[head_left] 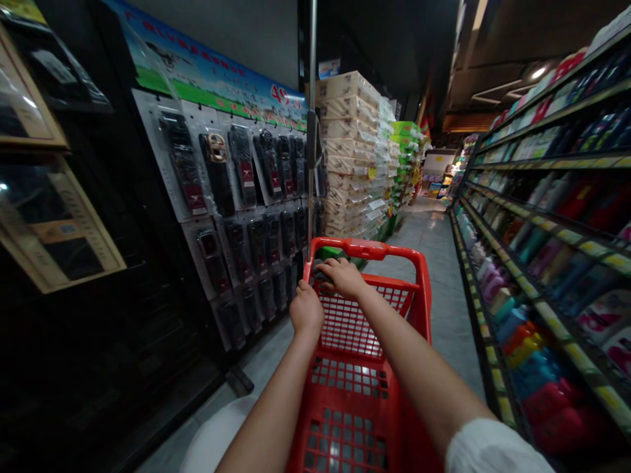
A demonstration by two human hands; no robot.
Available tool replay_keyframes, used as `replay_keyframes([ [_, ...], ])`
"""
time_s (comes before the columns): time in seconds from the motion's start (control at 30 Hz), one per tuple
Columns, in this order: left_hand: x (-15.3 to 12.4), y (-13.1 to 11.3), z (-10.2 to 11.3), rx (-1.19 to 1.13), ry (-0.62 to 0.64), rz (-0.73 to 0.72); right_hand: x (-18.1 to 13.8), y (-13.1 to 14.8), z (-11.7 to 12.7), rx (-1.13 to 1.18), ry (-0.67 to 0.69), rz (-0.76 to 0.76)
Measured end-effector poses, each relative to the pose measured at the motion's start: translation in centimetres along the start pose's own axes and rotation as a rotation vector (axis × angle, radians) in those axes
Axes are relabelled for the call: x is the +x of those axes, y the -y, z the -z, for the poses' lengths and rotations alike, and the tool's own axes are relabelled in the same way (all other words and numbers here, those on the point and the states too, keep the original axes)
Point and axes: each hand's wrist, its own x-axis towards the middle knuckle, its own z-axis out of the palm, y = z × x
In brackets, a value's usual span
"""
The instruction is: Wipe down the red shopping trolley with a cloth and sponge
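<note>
A red plastic shopping cart [374, 309] stands in front of me in a shop aisle, its basket showing nothing inside. My left hand [305, 309] is curled over the cart's left rim. My right hand [342, 276] reaches across to the same left corner, and its fingers close round a dark object [319, 270] that I cannot make out. Both forearms stretch forward over the basket. A white sleeve covers my right upper arm [488, 447].
On the left hangs a wall display of packaged dark items [246, 190]. Behind it rise stacks of tissue packs [350, 151]. Shelves of bottles [547, 263] run along the right. The grey aisle floor [434, 249] leads ahead. A metal pole [311, 125] stands by the cart.
</note>
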Motion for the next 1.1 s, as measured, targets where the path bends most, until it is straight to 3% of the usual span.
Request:
replay_keyframes([
  [0.27, 0.3, -0.4, -0.4, 0.011, 0.005, -0.016, -9.1, -8.7, 0.3, 0.016, -0.109, -0.107],
  [0.33, 0.4, -0.6, -0.7, -0.001, 0.000, -0.016, -9.6, -8.7, 0.1, -0.028, -0.130, -0.188],
  [0.43, 0.5, -1.0, -1.2, -0.003, -0.021, -0.010, -7.7, -6.1, -0.2, -0.090, -0.119, -0.298],
  [0.57, 0.5, -1.1, -1.5, 0.036, -0.048, -0.028, -3.1, -0.9, -0.2, -0.113, -0.053, -0.283],
  [0.67, 0.5, -0.9, -1.2, 0.046, -0.045, -0.037, -1.6, 0.7, 0.0, -0.114, -0.028, -0.248],
  [0.77, 0.4, -0.7, -0.8, 0.041, -0.023, -0.033, -3.1, -0.7, 0.0, -0.120, -0.041, -0.215],
  [0.9, 0.3, -0.8, -0.3, 0.046, 0.002, -0.039, -8.0, -5.4, 0.4, -0.156, -0.063, -0.264],
  [1.0, 0.4, -0.9, -0.3, 0.047, -0.002, -0.044, -11.4, -8.1, 0.7, -0.191, -0.072, -0.353],
  [1.1, 0.4, -1.1, -0.4, 0.031, -0.015, -0.050, -12.6, -8.4, 0.7, -0.209, -0.108, -0.511],
])
